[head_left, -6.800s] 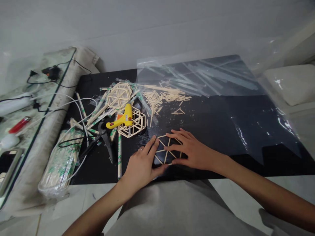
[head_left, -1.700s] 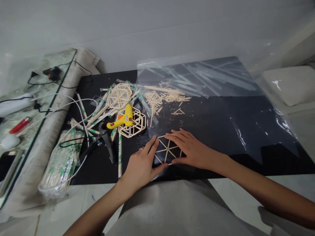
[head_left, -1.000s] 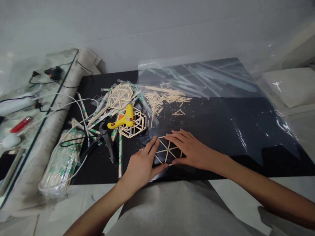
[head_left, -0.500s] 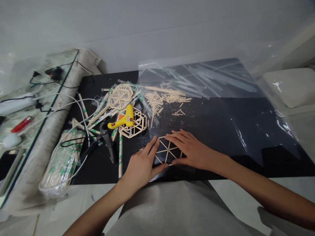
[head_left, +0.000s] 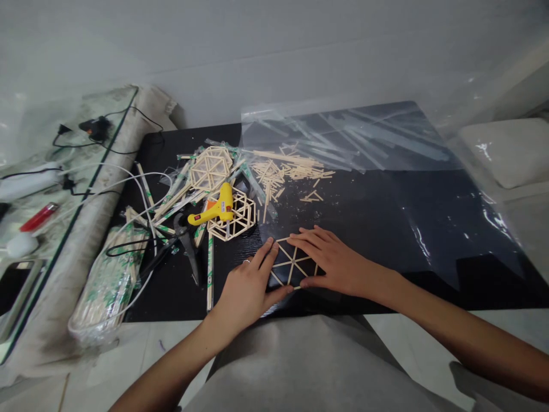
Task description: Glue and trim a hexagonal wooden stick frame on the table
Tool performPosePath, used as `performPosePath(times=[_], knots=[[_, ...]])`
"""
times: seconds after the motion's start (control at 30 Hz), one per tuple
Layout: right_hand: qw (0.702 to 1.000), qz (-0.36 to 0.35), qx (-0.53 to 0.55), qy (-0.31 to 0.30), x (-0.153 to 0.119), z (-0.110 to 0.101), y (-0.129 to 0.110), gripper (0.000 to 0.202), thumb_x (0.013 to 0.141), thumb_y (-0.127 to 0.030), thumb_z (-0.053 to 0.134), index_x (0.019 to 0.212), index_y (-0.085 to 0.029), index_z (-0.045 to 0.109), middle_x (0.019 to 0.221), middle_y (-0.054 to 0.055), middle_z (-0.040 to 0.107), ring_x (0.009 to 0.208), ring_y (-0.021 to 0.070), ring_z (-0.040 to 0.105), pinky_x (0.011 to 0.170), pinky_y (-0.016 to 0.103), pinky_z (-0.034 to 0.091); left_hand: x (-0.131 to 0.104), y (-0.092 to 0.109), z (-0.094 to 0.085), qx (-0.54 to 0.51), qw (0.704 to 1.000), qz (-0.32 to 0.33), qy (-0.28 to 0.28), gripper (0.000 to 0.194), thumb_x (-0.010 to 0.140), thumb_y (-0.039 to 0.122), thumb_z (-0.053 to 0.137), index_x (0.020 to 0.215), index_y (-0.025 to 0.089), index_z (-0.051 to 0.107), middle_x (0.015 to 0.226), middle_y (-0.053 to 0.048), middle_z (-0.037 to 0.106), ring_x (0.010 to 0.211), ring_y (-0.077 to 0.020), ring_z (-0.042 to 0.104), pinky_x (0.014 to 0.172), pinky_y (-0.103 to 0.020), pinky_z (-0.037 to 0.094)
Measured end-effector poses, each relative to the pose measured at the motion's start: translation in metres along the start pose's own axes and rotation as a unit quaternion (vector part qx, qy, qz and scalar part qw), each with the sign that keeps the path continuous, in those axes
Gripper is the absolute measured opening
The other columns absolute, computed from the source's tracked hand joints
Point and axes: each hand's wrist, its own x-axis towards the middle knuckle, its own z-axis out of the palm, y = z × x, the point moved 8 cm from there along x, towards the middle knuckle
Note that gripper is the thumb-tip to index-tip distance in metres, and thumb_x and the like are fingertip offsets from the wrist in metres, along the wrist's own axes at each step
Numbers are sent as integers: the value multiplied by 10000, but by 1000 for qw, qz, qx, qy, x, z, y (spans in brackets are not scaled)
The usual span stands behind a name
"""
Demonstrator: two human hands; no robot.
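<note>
A hexagonal frame of thin wooden sticks (head_left: 293,261) with spokes meeting at its centre lies on the black table near the front edge. My left hand (head_left: 249,284) holds its left side, thumb at the bottom edge and fingers at the upper left corner. On the right side, my right hand (head_left: 337,263) grips the frame, its fingers along the top and its thumb low. The fingers cover parts of the frame's rim. To the left, a yellow glue gun (head_left: 214,209) rests on another stick hexagon (head_left: 242,223).
Loose short sticks (head_left: 270,177) are heaped behind the hands. Pliers (head_left: 187,246), a stick bundle in plastic (head_left: 107,274), white cables and a further hexagon (head_left: 211,168) lie left. Clear plastic sheet (head_left: 343,137) covers the back right. A phone (head_left: 15,292) sits far left.
</note>
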Motion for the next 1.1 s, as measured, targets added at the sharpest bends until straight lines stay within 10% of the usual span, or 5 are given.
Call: performPosePath(times=[1.1], knots=[[1000,-5,3,8,0,-1,0,844,919,-626,679,1613,-258,373,1585,142,503,1509,367,413,1254,636,285,0,0,0,-7,1000,-6,-7,781,948,587,633,1569,173,401,1635,-189,432,1173,-316,714,906,-429,632]])
